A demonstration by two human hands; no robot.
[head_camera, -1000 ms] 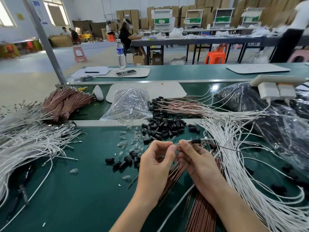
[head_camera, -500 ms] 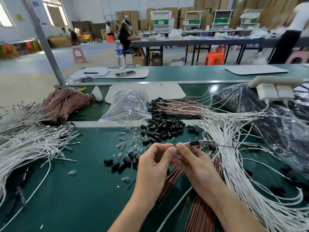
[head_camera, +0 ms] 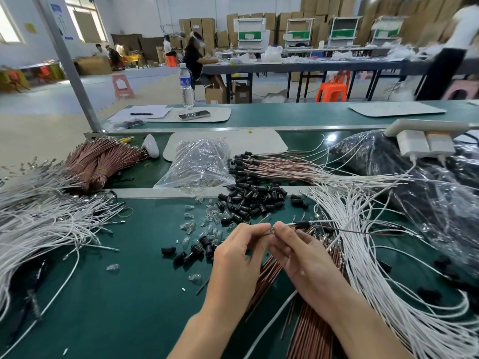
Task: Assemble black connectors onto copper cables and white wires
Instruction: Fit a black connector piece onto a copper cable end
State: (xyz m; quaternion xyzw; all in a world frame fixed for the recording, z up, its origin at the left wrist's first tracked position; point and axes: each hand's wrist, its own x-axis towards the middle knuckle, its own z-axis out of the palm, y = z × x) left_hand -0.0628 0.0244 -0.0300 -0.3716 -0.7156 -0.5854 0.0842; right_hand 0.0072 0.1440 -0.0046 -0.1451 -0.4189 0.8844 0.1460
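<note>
L hand (head_camera: 238, 257): fingers curled; tips pinched a small clear part (head_camera: 270, 232) above mid-worktop.
R hand (head_camera: 303, 260): fingers curled; tips pinched the end of a thin cable (head_camera: 350, 230), touching the L tips.
Black connector (head_camera: 302, 224): sat on that cable, just right of the R fingertips.
Loose connectors (head_camera: 254, 200): heaped behind the hands, beside a clear bag (head_camera: 199, 164).
Copper cables (head_camera: 311, 332): lay beneath both hands.
White wires (head_camera: 363, 255): fanned out at right; L wire heap (head_camera: 39, 224) opposite.
Worktop (head_camera: 116, 294): green.
</note>
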